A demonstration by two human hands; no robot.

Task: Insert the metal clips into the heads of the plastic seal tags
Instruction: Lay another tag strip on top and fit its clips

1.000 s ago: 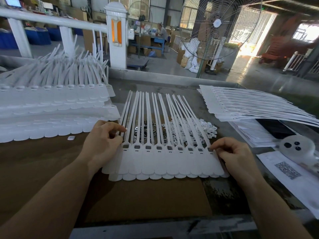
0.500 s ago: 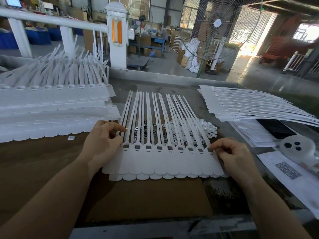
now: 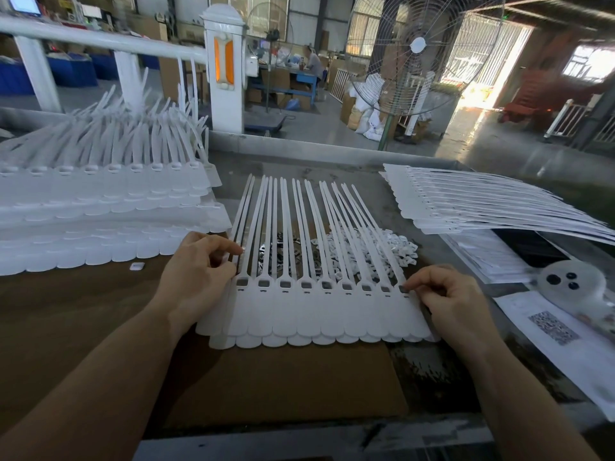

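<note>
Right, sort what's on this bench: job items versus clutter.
Job:
seal tags in a fanned row
left hand
right hand
metal clips
white plastic pieces

Lying about:
left stacks
right stack
QR sheet
fan

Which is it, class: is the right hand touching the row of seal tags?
Touching. Head view: right hand fingertips press the rightmost head of the seal tags.

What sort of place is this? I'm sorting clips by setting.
Most likely a factory assembly floor: stacks of white seal tags cover the workbench, a big industrial fan stands behind, and cardboard boxes surround another worker's table.
</note>
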